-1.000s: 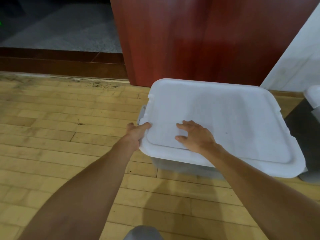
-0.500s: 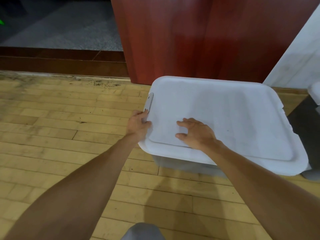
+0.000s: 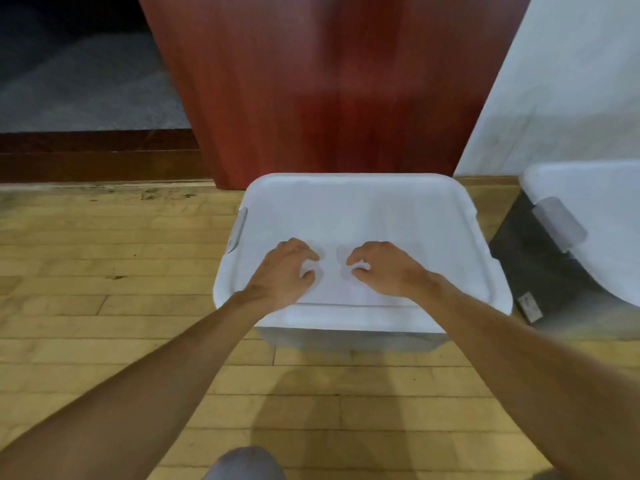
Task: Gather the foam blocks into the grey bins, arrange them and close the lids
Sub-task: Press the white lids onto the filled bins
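Head view, single entry.

Grey bin (image 3: 349, 337): on the wooden floor (image 3: 104, 271), against the foot of a red-brown wood panel (image 3: 311, 98). Only a strip of its near wall shows below the lid.

White lid (image 3: 360, 216): seated flat on the grey bin, covering it fully. Grey latch (image 3: 239, 228) at its left edge, lying against the lid's side.

Left hand (image 3: 282, 271): palm down on the near-left part of the lid. Fingers (image 3: 304, 252) loosely curled, tips touching the lid surface, thumb tucked toward the centre. Grasps nothing; rests on the lid.

Right hand (image 3: 384, 268): palm down on the near-centre of the lid, just beside the left hand, with a small gap between the two. Fingers (image 3: 356, 259) bent, tips on the lid. Grasps nothing.

Second bin (image 3: 540, 271): dark grey, at the right edge of the picture, beside the first, partly cut off. Its white lid (image 3: 595, 209) is on, with a grey latch (image 3: 557, 221) facing the first bin.

White wall (image 3: 571, 81): behind the second bin.

Foam blocks: none visible; contents of both bins hidden under lids.
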Demonstrator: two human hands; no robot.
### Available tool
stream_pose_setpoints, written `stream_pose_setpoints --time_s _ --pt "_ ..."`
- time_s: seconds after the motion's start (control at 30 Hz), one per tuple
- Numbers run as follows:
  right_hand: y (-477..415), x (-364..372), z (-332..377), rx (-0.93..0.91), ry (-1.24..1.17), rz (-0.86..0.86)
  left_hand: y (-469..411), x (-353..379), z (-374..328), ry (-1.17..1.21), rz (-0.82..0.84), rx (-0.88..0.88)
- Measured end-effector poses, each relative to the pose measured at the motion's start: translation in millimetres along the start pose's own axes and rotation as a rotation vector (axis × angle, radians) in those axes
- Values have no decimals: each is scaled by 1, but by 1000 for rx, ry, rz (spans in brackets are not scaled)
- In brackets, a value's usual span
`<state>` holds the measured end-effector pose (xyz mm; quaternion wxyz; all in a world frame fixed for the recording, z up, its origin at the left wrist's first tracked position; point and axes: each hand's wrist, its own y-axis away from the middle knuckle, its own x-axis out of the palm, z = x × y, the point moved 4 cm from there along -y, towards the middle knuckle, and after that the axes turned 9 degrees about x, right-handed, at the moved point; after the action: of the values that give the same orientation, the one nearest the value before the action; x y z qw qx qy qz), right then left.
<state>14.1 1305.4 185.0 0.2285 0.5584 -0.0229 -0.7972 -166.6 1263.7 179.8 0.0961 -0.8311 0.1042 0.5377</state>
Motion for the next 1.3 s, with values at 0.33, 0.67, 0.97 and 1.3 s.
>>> stream_pose_setpoints --time_s 0.33,0.67,0.97,1.3 --pt "47 -42 -212 629 -253 -366 -94 81 -140 39 325 232" --pt "25 -14 -240 816 -826 -235 -108 105 -133 27 412 148" --pt "30 -22 -218 609 -540 -377 -107 106 -133 62 419 155" --pt "24 -37 -205 598 -83 -315 -105 111 -131 42 425 192"
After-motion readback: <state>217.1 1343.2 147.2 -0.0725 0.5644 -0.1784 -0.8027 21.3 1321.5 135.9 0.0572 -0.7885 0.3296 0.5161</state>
